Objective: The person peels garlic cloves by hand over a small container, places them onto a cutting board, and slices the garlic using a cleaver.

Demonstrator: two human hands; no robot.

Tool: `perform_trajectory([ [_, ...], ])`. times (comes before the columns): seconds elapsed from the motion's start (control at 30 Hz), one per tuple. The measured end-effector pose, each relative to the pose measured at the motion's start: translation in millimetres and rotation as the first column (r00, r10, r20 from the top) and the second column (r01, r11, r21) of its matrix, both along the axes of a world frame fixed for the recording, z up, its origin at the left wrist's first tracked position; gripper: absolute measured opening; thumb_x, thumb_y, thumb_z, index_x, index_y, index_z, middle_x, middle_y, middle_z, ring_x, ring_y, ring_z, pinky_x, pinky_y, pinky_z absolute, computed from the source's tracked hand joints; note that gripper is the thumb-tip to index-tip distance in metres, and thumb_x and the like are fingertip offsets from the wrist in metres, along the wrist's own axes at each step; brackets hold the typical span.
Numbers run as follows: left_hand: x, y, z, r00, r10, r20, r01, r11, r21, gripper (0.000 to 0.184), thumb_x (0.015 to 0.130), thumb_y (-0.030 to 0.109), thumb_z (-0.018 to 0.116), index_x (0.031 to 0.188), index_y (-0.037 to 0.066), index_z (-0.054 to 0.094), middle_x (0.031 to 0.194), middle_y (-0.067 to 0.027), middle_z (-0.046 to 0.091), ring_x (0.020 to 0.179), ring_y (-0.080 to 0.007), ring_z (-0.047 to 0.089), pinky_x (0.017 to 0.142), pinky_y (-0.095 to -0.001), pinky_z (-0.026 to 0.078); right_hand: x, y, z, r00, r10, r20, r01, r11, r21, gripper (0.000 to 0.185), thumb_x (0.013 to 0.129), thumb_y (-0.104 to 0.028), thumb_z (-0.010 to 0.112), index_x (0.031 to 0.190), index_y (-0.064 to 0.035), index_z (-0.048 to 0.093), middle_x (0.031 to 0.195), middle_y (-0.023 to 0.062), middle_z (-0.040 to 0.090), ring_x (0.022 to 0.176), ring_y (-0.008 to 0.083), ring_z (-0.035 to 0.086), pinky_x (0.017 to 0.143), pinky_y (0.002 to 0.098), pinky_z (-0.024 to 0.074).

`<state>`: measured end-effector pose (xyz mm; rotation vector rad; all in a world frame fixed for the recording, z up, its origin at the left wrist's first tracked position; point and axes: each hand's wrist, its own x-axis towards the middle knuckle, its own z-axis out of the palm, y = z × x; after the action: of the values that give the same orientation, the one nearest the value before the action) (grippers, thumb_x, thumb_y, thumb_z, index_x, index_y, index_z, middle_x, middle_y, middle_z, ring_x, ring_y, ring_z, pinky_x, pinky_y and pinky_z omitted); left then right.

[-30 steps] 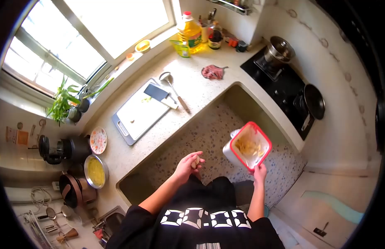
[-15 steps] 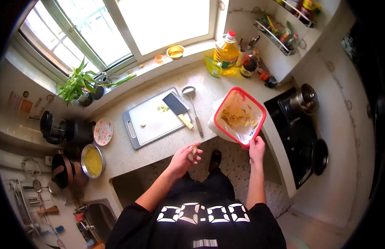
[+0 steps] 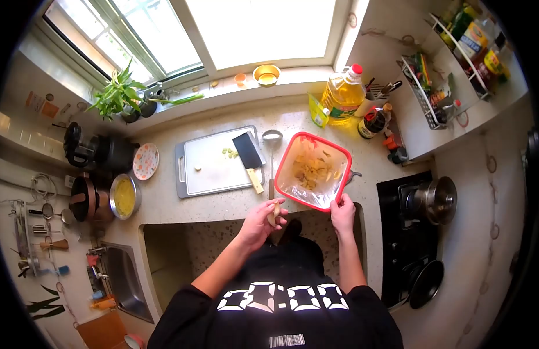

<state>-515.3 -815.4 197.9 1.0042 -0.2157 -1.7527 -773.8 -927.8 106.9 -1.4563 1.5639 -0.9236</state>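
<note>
My right hand [image 3: 342, 215] grips the near right rim of a red-rimmed container [image 3: 312, 170], which is tilted over the counter and holds pale yellowish pieces. In my left hand [image 3: 260, 224], palm up with curled fingers, are pale garlic-like cloves [image 3: 274, 213]. Beyond my left hand lies a white cutting board [image 3: 214, 163] with chopped green bits [image 3: 229, 153] and one small pale piece [image 3: 198, 168]. A cleaver [image 3: 248, 154] rests on the board's right side, its wooden handle over the near edge. Beside it is a ladle [image 3: 272, 136], its handle end partly hidden by the container and my hand.
Left are a floral plate [image 3: 146, 161], a bowl of yellow food [image 3: 124, 196] and a sink [image 3: 126, 282]. An oil bottle [image 3: 344, 96] and a dark sauce bottle [image 3: 374, 121] stand behind the container. The stove [image 3: 403, 232] with a pot [image 3: 435, 200] and pan [image 3: 426, 284] is right.
The view has turned to the right and my body has come up to the counter. The container has moved from over the floor to above the counter, still in my right hand.
</note>
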Motion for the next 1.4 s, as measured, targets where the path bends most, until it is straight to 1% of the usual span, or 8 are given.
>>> perform_trajectory([
  [0.13, 1.8, -13.2, 0.2, 1.000, 0.017, -0.004, -0.017, 1.000, 0.008, 0.044, 0.107, 0.029, 0.047, 0.143, 0.004, 0.049, 0.109, -0.0071, 0.069, 0.089, -0.0158, 0.068, 0.075, -0.0269, 0.054, -4.0, -16.8, 2.3, 0.997, 0.053, -0.055, -0.052, 0.998, 0.021, 0.019, 0.084, -0.015, 0.069, 0.084, 0.0015, 0.060, 0.068, 0.0129, 0.063, 0.063, 0.0190, 0.063, 0.063, 0.0363, 0.0515],
  [0.43, 16.1, -73.4, 6.8, 0.992, 0.018, -0.124, -0.029, 0.996, -0.088, 0.045, 0.107, 0.032, 0.045, 0.144, 0.006, 0.046, 0.111, -0.0089, 0.069, 0.103, -0.0248, 0.069, 0.089, -0.0356, 0.053, -9.4, -29.5, -1.1, 0.995, 0.085, -0.050, -0.084, 0.996, 0.021, 0.020, 0.085, -0.017, 0.069, 0.088, 0.0003, 0.059, 0.069, 0.0134, 0.064, 0.064, 0.0207, 0.064, 0.063, 0.0373, 0.0520],
  [0.7, 31.4, -103.4, 1.8, 0.973, -0.004, -0.232, -0.025, 0.992, -0.121, 0.040, 0.108, 0.030, 0.045, 0.141, 0.008, 0.048, 0.110, -0.0120, 0.069, 0.114, -0.0312, 0.066, 0.100, -0.0420, 0.050, -19.4, -35.6, 15.5, 0.977, 0.023, -0.213, -0.020, 1.000, 0.018, 0.016, 0.089, -0.014, 0.065, 0.092, 0.0004, 0.058, 0.071, 0.0131, 0.064, 0.064, 0.0193, 0.064, 0.063, 0.0356, 0.0516],
  [0.83, 29.3, -112.8, 6.5, 0.958, -0.024, -0.284, -0.007, 0.994, -0.107, 0.037, 0.108, 0.028, 0.044, 0.139, 0.008, 0.048, 0.114, -0.0133, 0.069, 0.116, -0.0331, 0.065, 0.102, -0.0431, 0.050, -19.2, -37.2, 6.6, 0.998, -0.008, -0.055, 0.006, 1.000, -0.026, 0.015, 0.091, -0.007, 0.067, 0.100, -0.0002, 0.057, 0.082, 0.0039, 0.061, 0.068, 0.0086, 0.055, 0.063, 0.0268, 0.0482],
  [0.93, 23.4, -120.0, -1.0, 0.944, -0.026, -0.328, -0.011, 0.994, -0.112, 0.036, 0.108, 0.027, 0.044, 0.139, 0.009, 0.048, 0.119, -0.0149, 0.068, 0.120, -0.0339, 0.063, 0.103, -0.0447, 0.049, 2.6, -32.6, 51.8, 0.863, -0.184, -0.471, -0.031, 0.910, -0.413, 0.022, 0.089, -0.014, 0.070, 0.105, -0.0009, 0.062, 0.097, 0.0138, 0.066, 0.083, 0.0240, 0.066, 0.074, 0.0385, 0.0535],
  [1.03, 13.9, -130.9, -0.5, 0.933, -0.011, -0.361, -0.032, 0.993, -0.113, 0.035, 0.108, 0.026, 0.044, 0.139, 0.009, 0.047, 0.124, -0.0172, 0.067, 0.125, -0.0341, 0.061, 0.104, -0.0462, 0.049, 27.1, -30.8, 96.0, 0.896, -0.108, -0.431, -0.057, 0.934, -0.353, 0.024, 0.088, -0.014, 0.070, 0.108, -0.0022, 0.065, 0.106, 0.0137, 0.064, 0.091, 0.0258, 0.064, 0.080, 0.0379, 0.0530],
  [1.1, 5.3, -138.8, 7.3, 0.936, 0.012, -0.352, -0.053, 0.993, -0.107, 0.035, 0.108, 0.026, 0.045, 0.138, 0.009, 0.047, 0.125, -0.0185, 0.066, 0.125, -0.0330, 0.060, 0.105, -0.0461, 0.048, 51.0, -30.5, 113.8, 0.977, 0.048, -0.208, -0.105, 0.957, -0.269, 0.023, 0.085, -0.015, 0.074, 0.103, -0.0020, 0.069, 0.095, 0.0114, 0.064, 0.078, 0.0239, 0.064, 0.070, 0.0361, 0.0531],
  [1.4, -27.0, -144.7, 6.4, 0.962, 0.046, -0.269, -0.074, 0.993, -0.097, 0.036, 0.106, 0.029, 0.050, 0.134, 0.007, 0.050, 0.134, -0.0203, 0.061, 0.121, -0.0288, 0.058, 0.103, -0.0419, 0.046, 96.8, -41.8, 112.7, 0.952, 0.273, -0.142, -0.297, 0.935, -0.192, 0.025, 0.082, -0.016, 0.082, 0.101, -0.0036, 0.071, 0.089, 0.0094, 0.065, 0.071, 0.0220, 0.065, 0.063, 0.0333, 0.0513],
])
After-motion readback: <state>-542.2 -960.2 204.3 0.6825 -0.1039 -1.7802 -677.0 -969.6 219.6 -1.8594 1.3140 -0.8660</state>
